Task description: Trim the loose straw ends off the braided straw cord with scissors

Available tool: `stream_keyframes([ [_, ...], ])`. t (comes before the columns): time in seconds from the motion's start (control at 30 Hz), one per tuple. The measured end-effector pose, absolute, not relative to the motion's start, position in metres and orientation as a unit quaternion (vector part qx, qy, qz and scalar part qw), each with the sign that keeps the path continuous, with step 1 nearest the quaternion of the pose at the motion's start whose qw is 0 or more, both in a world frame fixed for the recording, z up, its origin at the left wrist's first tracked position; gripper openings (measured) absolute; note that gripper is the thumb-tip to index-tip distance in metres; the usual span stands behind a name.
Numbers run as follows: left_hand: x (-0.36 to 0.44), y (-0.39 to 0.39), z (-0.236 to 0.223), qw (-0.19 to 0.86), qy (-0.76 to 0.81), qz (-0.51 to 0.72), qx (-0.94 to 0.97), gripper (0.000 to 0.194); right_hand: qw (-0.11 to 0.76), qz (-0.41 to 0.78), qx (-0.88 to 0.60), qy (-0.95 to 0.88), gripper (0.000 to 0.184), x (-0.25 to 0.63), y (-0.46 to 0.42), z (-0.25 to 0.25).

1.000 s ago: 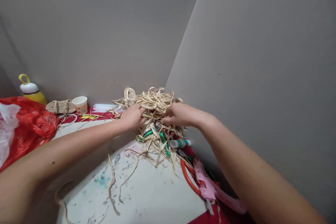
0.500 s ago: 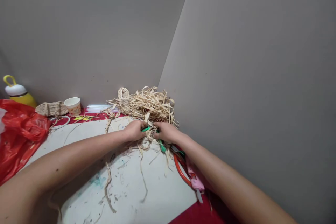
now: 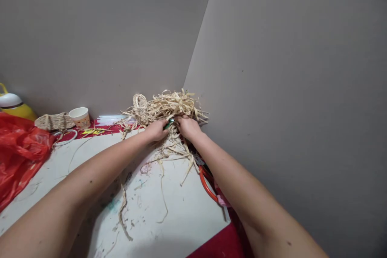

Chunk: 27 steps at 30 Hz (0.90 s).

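Observation:
A heap of straw-coloured raffia strands [image 3: 173,105] lies in the corner against the two wall panels. Both hands reach into its front edge. My left hand [image 3: 155,130] is closed at the near left side, with thumb and fingers about a small green thing [image 3: 170,121] whose kind I cannot make out. Opposite it, my right hand [image 3: 189,128] has its fingers curled down into the strands; the fingertips are hidden, and so is whatever they grip. Loose strands [image 3: 175,145] hang below and between the hands. A coiled braid [image 3: 140,105] leans at the heap's left.
Red-handled scissors or a similar tool [image 3: 207,187] lie under my right forearm. Along the back stand a paper cup [image 3: 80,118], a woven sole-like piece [image 3: 54,121], a white ring [image 3: 66,137] and clear sticks [image 3: 111,120]. A red plastic bag [image 3: 21,157] and yellow bottle [image 3: 18,109] are left.
Both hands have moved farther in toward the raffia heap. The green piece below my right hand no longer shows, and more loose strands lie there. The view has shifted slightly.

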State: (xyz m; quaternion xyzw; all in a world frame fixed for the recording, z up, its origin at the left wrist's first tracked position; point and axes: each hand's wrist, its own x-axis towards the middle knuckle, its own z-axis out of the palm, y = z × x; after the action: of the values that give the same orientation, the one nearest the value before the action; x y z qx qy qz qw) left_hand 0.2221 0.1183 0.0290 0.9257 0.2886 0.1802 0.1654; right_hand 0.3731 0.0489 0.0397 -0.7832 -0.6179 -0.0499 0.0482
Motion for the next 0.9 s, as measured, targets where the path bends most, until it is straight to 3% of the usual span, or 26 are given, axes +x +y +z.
stream_keyframes([
  [0.27,0.187,0.126,0.073,0.187,0.285,0.112,0.933,0.023,-0.065,0.007,-0.757,-0.650,0.027,0.372,0.029,0.083],
  [0.33,0.173,0.126,0.088,0.188,0.308,0.110,0.926,0.021,-0.075,-0.007,-0.757,-0.650,0.021,0.366,0.019,0.103],
  [0.43,0.146,0.127,0.103,0.206,0.351,0.073,0.910,0.022,-0.055,-0.035,-0.746,-0.662,0.028,0.345,0.001,0.115],
  [0.5,0.122,0.128,0.107,0.230,0.380,0.021,0.896,0.019,-0.057,0.065,-0.684,-0.725,0.027,0.323,-0.014,0.108],
  [0.57,0.094,0.128,0.107,0.250,0.411,-0.042,0.875,0.015,-0.062,0.196,-0.628,-0.750,0.064,0.300,-0.031,0.090],
  [0.63,0.062,0.125,0.104,0.259,0.444,-0.101,0.852,0.013,-0.087,0.250,-0.583,-0.768,0.080,0.281,-0.045,0.068],
  [0.7,0.032,0.118,0.099,0.257,0.469,-0.144,0.833,0.015,-0.069,0.225,-0.565,-0.791,0.061,0.271,-0.051,0.047],
  [0.77,0.006,0.108,0.093,0.248,0.486,-0.176,0.820,0.019,-0.038,0.207,-0.538,-0.816,0.024,0.273,-0.047,0.032],
  [0.9,-0.027,0.083,0.083,0.176,0.512,-0.189,0.820,0.026,-0.021,0.121,-0.605,-0.787,0.014,0.304,-0.017,0.026],
])
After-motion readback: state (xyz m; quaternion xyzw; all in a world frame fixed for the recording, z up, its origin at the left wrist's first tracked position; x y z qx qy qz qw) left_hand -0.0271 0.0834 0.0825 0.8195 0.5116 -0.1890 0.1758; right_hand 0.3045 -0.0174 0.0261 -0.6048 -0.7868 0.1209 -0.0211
